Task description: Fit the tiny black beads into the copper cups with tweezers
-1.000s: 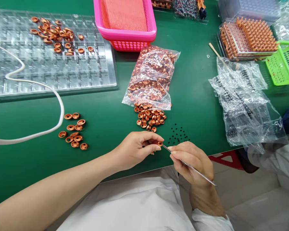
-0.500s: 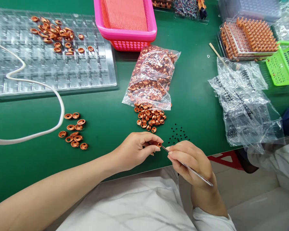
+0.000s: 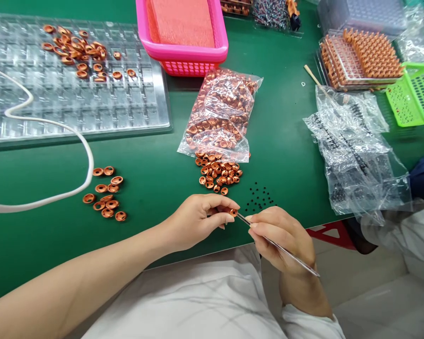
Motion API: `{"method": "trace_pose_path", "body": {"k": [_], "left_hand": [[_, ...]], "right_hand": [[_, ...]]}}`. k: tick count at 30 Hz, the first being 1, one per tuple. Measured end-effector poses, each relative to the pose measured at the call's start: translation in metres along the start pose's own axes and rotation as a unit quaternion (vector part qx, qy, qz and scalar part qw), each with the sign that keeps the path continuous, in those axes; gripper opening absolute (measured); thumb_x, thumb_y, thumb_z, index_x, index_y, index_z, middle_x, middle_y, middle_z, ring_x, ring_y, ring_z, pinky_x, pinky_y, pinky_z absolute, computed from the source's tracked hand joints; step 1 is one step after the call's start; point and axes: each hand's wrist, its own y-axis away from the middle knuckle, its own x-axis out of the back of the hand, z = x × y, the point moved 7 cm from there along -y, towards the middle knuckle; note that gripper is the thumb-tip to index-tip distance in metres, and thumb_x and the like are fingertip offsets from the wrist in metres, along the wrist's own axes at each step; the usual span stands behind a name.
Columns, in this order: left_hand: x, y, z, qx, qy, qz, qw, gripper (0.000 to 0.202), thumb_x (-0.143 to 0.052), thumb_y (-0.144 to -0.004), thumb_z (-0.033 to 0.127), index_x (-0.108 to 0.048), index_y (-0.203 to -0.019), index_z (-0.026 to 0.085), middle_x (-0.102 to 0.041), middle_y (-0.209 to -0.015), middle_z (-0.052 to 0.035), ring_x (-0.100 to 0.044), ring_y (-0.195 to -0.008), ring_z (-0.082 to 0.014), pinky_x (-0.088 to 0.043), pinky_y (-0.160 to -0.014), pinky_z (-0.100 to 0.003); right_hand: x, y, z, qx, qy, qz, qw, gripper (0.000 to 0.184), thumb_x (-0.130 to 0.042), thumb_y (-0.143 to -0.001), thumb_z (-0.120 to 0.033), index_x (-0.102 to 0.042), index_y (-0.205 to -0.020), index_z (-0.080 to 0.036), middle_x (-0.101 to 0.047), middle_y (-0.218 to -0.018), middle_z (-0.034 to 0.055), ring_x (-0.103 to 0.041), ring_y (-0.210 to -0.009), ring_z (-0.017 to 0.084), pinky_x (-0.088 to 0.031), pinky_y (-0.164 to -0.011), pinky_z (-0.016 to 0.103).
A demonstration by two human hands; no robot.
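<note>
- Holds a copper ring (image 3: 233, 212) pinched between thumb and fingertips of the left hand (image 3: 198, 221), fingers drawn narrow, just above the near edge of the green tabletop (image 3: 155, 169).
- Grips a thin metal probe (image 3: 279, 246) in the right hand (image 3: 281, 238), fingers closed round it, tip at the ring.
- Just beyond: tiny black beads (image 3: 257, 200), then a loose pile of rings (image 3: 217, 172) at the mouth of a clear bag (image 3: 221, 113).
- Toward the left edge: a small ring cluster (image 3: 104, 193) beside a white cable (image 3: 56, 123); at the far left corner, a clear tray (image 3: 74, 103).
- At the far edge, a pink basket (image 3: 183, 52).
</note>
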Motion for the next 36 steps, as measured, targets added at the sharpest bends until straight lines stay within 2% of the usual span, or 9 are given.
{"method": "trace_pose_path", "body": {"k": [9, 13, 16, 18, 20, 23, 27, 31, 36], "left_hand": [[-0.001, -0.001, 0.001, 0.005, 0.011, -0.006, 1.0, 0.022, -0.07, -0.084, 0.027, -0.076, -0.101, 0.014, -0.074, -0.083, -0.0015, -0.066, -0.069, -0.0119, -0.059, -0.067, -0.022], [-0.002, 0.0, 0.001, 0.016, 0.031, -0.022, 0.999, 0.02, -0.07, -0.084, 0.026, -0.076, -0.099, 0.014, -0.074, -0.083, -0.0012, -0.065, -0.071, -0.0115, -0.058, -0.066, -0.02], [-0.002, 0.001, 0.0, 0.028, 0.043, -0.032, 0.998, 0.021, -0.071, -0.084, 0.026, -0.076, -0.1, 0.014, -0.073, -0.083, -0.0012, -0.065, -0.072, -0.0114, -0.057, -0.066, -0.02], [-0.002, 0.001, -0.001, 0.036, 0.055, -0.038, 0.997, 0.022, -0.072, -0.084, 0.027, -0.076, -0.1, 0.014, -0.073, -0.082, -0.0012, -0.064, -0.072, -0.0116, -0.056, -0.065, -0.02], [-0.004, 0.001, -0.002, 0.043, 0.067, -0.047, 0.996, 0.023, -0.073, -0.084, 0.028, -0.076, -0.101, 0.014, -0.073, -0.082, -0.0014, -0.064, -0.072, -0.0117, -0.056, -0.065, -0.02], [-0.005, 0.001, -0.003, 0.043, 0.068, -0.059, 0.995, 0.024, -0.072, -0.084, 0.028, -0.076, -0.103, 0.014, -0.073, -0.083, -0.0017, -0.064, -0.072, -0.0117, -0.055, -0.065, -0.02], [-0.007, 0.002, -0.002, 0.002, 0.043, -0.065, 0.997, 0.023, -0.071, -0.087, 0.028, -0.077, -0.103, 0.014, -0.074, -0.084, -0.002, -0.065, -0.075, -0.0123, -0.054, -0.067, -0.02], [-0.01, 0.004, 0.002, -0.034, 0.004, -0.08, 0.996, 0.023, -0.068, -0.089, 0.027, -0.078, -0.104, 0.013, -0.076, -0.089, -0.0039, -0.065, -0.074, -0.0123, -0.054, -0.068, -0.021], [-0.011, 0.005, 0.007, -0.054, -0.052, -0.078, 0.994, 0.022, -0.066, -0.091, 0.027, -0.078, -0.103, 0.013, -0.075, -0.086, -0.0049, -0.067, -0.073, -0.0138, -0.054, -0.067, -0.022]], "right_hand": [[0.003, 0.0, 0.001, -0.023, -0.007, 0.038, 0.999, 0.033, -0.066, -0.089, -0.004, -0.064, -0.12, -0.017, -0.076, -0.104, 0.0094, -0.072, -0.089, 0.02, -0.061, -0.072, 0.036], [0.013, 0.002, 0.001, -0.042, -0.033, 0.097, 0.994, 0.023, -0.059, -0.095, -0.011, -0.067, -0.116, -0.016, -0.074, -0.107, 0.0116, -0.072, -0.092, 0.024, -0.061, -0.078, 0.045], [0.016, 0.003, 0.002, -0.072, -0.03, 0.105, 0.991, 0.025, -0.046, -0.103, -0.018, -0.066, -0.117, -0.021, -0.074, -0.111, 0.0106, -0.071, -0.098, 0.027, -0.06, -0.086, 0.053], [0.017, 0.005, 0.004, -0.087, -0.025, 0.11, 0.99, 0.029, -0.042, -0.104, -0.019, -0.065, -0.122, -0.023, -0.073, -0.109, 0.0095, -0.07, -0.097, 0.026, -0.06, -0.084, 0.052], [0.015, 0.007, 0.004, -0.091, -0.014, 0.109, 0.99, 0.031, -0.044, -0.103, -0.016, -0.064, -0.127, -0.023, -0.072, -0.103, 0.0087, -0.068, -0.089, 0.023, -0.059, -0.076, 0.045], [0.006, 0.009, 0.003, -0.064, 0.022, 0.073, 0.995, 0.035, -0.055, -0.098, -0.009, -0.063, -0.13, -0.021, -0.069, -0.096, 0.0064, -0.063, -0.079, 0.018, -0.056, -0.069, 0.036], [-0.009, 0.011, 0.002, 0.001, 0.07, -0.005, 0.998, 0.039, -0.067, -0.092, -0.007, -0.062, -0.129, -0.019, -0.069, -0.094, 0.0057, -0.059, -0.076, 0.015, -0.054, -0.067, 0.032], [-0.019, 0.016, 0.005, 0.037, 0.108, -0.064, 0.991, 0.033, -0.064, -0.094, -0.01, -0.064, -0.127, -0.017, -0.071, -0.095, 0.0073, -0.06, -0.08, 0.018, -0.054, -0.071, 0.034], [-0.021, 0.018, -0.001, 0.086, 0.127, -0.076, 0.985, 0.033, -0.057, -0.093, -0.006, -0.065, -0.125, -0.009, -0.071, -0.097, 0.0107, -0.063, -0.082, 0.02, -0.052, -0.069, 0.036]]}}
